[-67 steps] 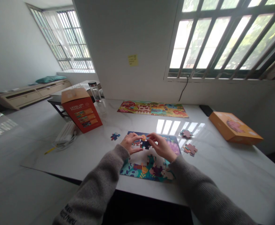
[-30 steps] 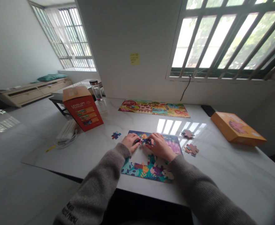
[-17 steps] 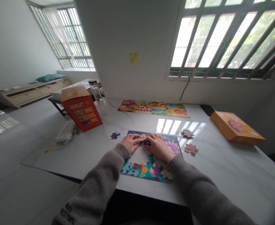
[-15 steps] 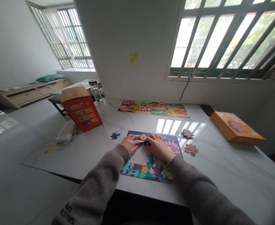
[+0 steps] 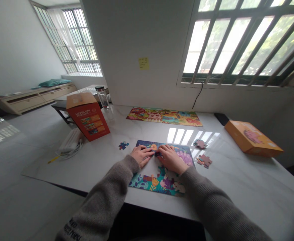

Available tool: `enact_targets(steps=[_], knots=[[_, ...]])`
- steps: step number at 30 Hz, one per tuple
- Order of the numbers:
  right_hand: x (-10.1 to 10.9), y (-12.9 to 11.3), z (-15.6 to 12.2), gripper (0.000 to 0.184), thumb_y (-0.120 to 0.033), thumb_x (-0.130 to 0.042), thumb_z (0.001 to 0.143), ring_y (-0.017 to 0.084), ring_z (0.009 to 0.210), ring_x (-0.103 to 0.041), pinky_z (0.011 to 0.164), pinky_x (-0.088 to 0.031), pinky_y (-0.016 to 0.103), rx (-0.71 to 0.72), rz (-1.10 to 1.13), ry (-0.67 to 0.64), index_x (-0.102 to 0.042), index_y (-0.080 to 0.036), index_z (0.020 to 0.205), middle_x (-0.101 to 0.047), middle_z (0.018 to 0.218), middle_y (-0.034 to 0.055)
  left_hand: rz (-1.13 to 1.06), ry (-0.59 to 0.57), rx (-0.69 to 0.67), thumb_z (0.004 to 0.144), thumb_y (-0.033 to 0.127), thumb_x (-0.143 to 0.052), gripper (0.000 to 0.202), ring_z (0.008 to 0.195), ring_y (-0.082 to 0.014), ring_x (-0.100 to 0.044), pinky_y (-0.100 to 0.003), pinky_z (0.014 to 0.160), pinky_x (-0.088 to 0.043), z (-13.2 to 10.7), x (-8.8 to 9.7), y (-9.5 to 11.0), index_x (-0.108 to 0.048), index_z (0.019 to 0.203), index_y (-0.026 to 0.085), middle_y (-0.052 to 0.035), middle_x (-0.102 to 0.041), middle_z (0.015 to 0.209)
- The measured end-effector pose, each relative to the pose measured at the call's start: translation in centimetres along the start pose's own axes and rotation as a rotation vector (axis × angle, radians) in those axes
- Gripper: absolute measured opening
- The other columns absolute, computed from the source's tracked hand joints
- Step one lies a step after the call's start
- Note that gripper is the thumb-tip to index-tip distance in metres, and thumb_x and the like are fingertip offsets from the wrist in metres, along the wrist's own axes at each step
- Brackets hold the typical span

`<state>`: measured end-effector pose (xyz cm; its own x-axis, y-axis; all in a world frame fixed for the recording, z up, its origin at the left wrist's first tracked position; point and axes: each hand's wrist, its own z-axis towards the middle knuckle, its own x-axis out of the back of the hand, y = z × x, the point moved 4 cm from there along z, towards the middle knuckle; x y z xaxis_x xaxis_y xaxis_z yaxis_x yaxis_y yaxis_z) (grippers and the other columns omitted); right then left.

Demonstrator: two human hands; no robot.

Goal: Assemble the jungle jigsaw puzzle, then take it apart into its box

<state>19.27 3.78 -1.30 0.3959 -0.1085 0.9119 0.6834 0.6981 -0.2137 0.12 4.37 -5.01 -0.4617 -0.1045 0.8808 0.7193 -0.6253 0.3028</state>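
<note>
A half-built colourful jigsaw puzzle (image 5: 159,182) lies on the white table (image 5: 237,187) in front of me. My left hand (image 5: 141,155) rests flat on its upper left part, fingers stretched to the right. My right hand (image 5: 170,157) lies flat beside it, fingers pointing left. The fingertips of both hands press on a dark puzzle piece (image 5: 158,153) set in the puzzle's top row. A white gap shows in the puzzle just below my hands.
One loose piece (image 5: 123,145) lies left of the puzzle, and two piles of pieces (image 5: 200,144) (image 5: 204,160) lie right of it. A finished puzzle (image 5: 164,116), red box (image 5: 88,117), bottle (image 5: 103,97), orange box (image 5: 252,139) and white cable bundle (image 5: 71,142) stand around.
Both hands lowered the dark piece from above the puzzle down into its top row. The fingers have flattened onto it.
</note>
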Motion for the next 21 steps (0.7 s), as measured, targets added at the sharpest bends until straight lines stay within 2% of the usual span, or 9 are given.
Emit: enact_targets(steps=[6, 13, 16, 21], knots=[[0.1, -0.1, 0.1, 0.012, -0.020, -0.059, 0.091, 0.027, 0.105, -0.054, 0.091, -0.043, 0.039, 0.002, -0.011, -0.006, -0.060, -0.022, 0.103, -0.063, 0.107, 0.0089, 0.075, -0.028, 0.001, 0.087, 0.033, -0.060, 0.044, 0.114, -0.0312, -0.047, -0.050, 0.097, -0.040, 0.0, 0.1, 0.7, -0.062, 0.132, 0.035, -0.0006, -0.061, 0.139], [-0.1, 0.0, 0.2, 0.016, -0.017, -0.060, 0.091, 0.026, 0.103, -0.054, 0.092, -0.043, 0.040, 0.007, 0.002, 0.000, -0.065, -0.023, 0.105, -0.064, 0.107, 0.0081, 0.111, -0.032, -0.009, 0.086, 0.031, -0.063, 0.043, 0.115, -0.0315, -0.046, -0.051, 0.096, -0.039, 0.1, 0.4, 1.3, -0.063, 0.129, 0.035, -0.0017, -0.061, 0.136], [0.1, 0.6, 0.1, 0.021, -0.013, -0.057, 0.092, 0.023, 0.103, -0.055, 0.092, -0.044, 0.038, 0.028, 0.072, -0.010, -0.067, -0.022, 0.108, -0.064, 0.106, 0.0080, 0.129, -0.059, 0.001, 0.088, 0.032, -0.061, 0.041, 0.116, -0.0316, -0.046, -0.051, 0.096, -0.039, 0.1, 0.5, 1.3, -0.064, 0.129, 0.034, -0.0011, -0.061, 0.137], [0.9, 1.8, -0.2, 0.028, -0.007, -0.049, 0.094, 0.021, 0.099, -0.056, 0.091, -0.046, 0.035, 0.029, 0.196, 0.024, -0.071, -0.021, 0.101, -0.067, 0.099, 0.0076, 0.156, -0.112, 0.025, 0.091, 0.034, -0.057, 0.039, 0.119, -0.0303, -0.045, -0.049, 0.098, -0.037, 0.0, 0.7, 1.6, -0.063, 0.129, 0.033, 0.0001, -0.059, 0.140]])
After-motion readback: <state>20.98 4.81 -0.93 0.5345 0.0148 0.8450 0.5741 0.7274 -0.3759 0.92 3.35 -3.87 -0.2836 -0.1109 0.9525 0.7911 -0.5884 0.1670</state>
